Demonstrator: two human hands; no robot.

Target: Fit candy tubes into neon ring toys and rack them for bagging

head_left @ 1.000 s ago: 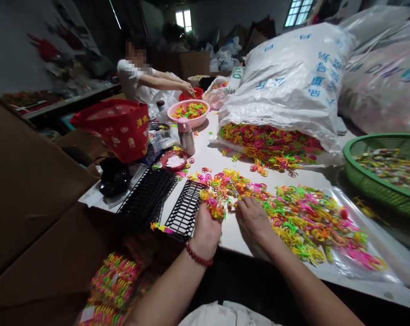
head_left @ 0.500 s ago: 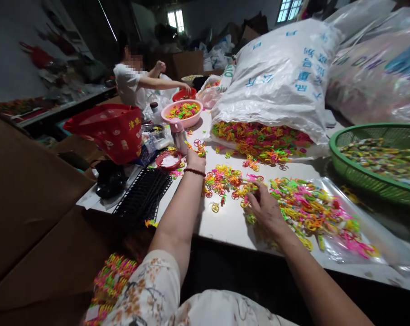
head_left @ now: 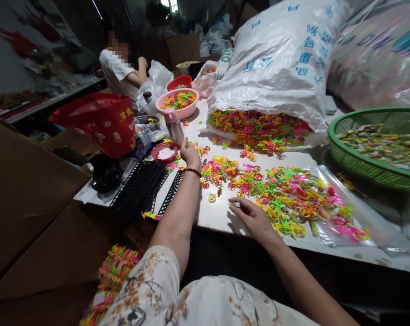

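Observation:
My left hand (head_left: pixel 191 156), with a dark red bead bracelet at the wrist, is curled closed beside a small red basket (head_left: pixel 165 152) with white contents and a pink-lidded metal flask (head_left: pixel 174 129). Its fingers mostly face away, so what it holds is hidden. Below that forearm lies a black perforated strip (head_left: pixel 171 192). My right hand (head_left: pixel 252 219) hovers over the table's front edge, thumb and forefinger apart, with nothing visible between them. Small bright plastic bicycle-shaped pieces (head_left: pixel 289 199) lie heaped beside and beyond it. One yellow wheel-like piece (head_left: pixel 212 198) lies alone between the hands.
A big white sack (head_left: pixel 269 63) spills similar pieces at the back. On the right stands a green basket (head_left: pixel 334 149), near clear plastic bags (head_left: pixel 347 231). Stacked black strips (head_left: pixel 137 185), a red bag (head_left: pixel 96 124) and a pink basin (head_left: pixel 191 108) are left. Another person (head_left: pixel 118 74) sits beyond.
My right hand has drawn back from the pieces toward the table's front edge. Colourful pieces showed at my left fingertips before. The other person's arm has left the red bowl. The view has shifted.

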